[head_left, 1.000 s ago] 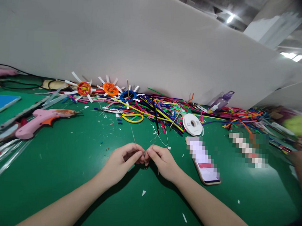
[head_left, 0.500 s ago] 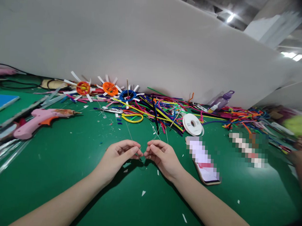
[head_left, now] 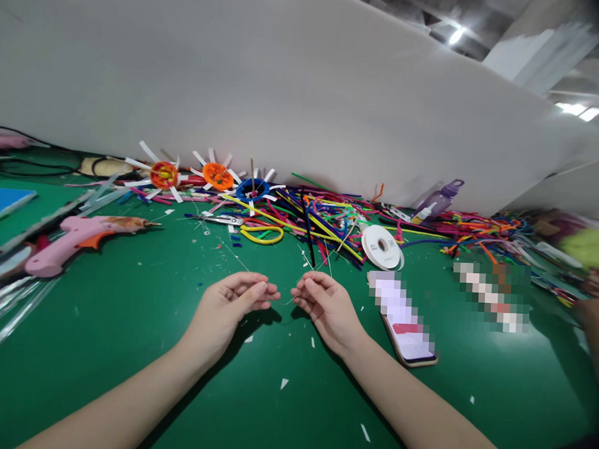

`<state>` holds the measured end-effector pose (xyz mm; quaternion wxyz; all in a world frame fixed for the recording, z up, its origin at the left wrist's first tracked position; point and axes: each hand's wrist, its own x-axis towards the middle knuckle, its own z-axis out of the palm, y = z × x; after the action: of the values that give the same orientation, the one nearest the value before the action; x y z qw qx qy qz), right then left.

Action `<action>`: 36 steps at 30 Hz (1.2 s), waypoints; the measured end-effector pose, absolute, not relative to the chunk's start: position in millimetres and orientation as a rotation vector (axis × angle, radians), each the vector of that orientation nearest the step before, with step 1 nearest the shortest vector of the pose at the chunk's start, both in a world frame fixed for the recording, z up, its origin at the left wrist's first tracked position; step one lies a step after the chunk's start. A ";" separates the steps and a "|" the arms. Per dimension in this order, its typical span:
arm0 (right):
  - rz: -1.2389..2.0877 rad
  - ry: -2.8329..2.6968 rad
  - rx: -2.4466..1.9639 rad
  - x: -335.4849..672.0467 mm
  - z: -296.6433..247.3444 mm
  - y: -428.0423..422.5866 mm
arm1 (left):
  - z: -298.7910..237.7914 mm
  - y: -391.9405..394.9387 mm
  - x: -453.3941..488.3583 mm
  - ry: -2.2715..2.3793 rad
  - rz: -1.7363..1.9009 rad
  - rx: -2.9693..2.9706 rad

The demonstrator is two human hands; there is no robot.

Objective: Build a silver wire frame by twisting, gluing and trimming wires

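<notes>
Over the middle of the green table, my left hand [head_left: 231, 304] is closed in a pinch. A thin pale thread [head_left: 237, 261] runs up and away from its fingers. My right hand [head_left: 328, 308], a small gap to the right, pinches a similar fine thread [head_left: 291, 301], whose end pokes out toward the left fingers. More strands rise behind the right hand toward a white spool [head_left: 382, 247]. Whether both hands hold one and the same thread I cannot tell. Yellow-handled scissors [head_left: 262, 234] lie beyond the hands.
Many coloured pipe cleaners [head_left: 329, 216] are heaped along the grey partition [head_left: 286, 85]. Three round pieces with white strips stand there, including an orange one [head_left: 218, 176]. A pink glue gun [head_left: 70, 241] lies left, a phone [head_left: 404, 322] right. Another person's hand [head_left: 596, 310] is at far right.
My hands have moved slightly apart from nearly touching fingertips. The small loop of thread hanging between them is gone, and a thread end now shows at my right fingertips.
</notes>
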<state>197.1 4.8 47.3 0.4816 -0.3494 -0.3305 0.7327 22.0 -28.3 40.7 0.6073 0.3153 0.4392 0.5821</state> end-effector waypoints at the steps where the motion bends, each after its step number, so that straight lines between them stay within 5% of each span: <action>1: 1.790 -0.821 -0.853 197.3 46.8 5.0 | 40.3 -28.4 22.0 1.006 1.336 0.747; 36: 1.600 -0.866 -0.915 194.8 46.6 3.3 | 43.1 -25.5 21.4 1.117 1.503 0.633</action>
<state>194.8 3.3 46.6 0.5250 -0.3824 -0.3619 0.6687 21.4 -25.5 43.1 0.5500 0.2675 0.4719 0.6351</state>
